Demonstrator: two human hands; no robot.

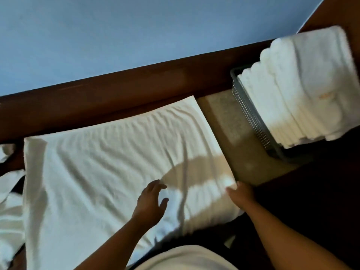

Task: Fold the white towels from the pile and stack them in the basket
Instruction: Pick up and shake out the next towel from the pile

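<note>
Towel [101, 152]: white, one, spread flat and wrinkled; far edge along the wooden rail [116, 94], right edge bordering a bare beige strip [237, 152].
Left hand [150, 203]: fingers spread and straight, over the towel's near right part.
Right hand [242, 194]: at the towel's right edge; grip cannot be told. The hands are apart.
Basket [251, 115]: grey, perforated, far right beyond the strip, holding folded towels [303, 90] stacked above its rim.
Pile [9, 221]: crumpled white cloth, just beside the towel's left edge.
</note>
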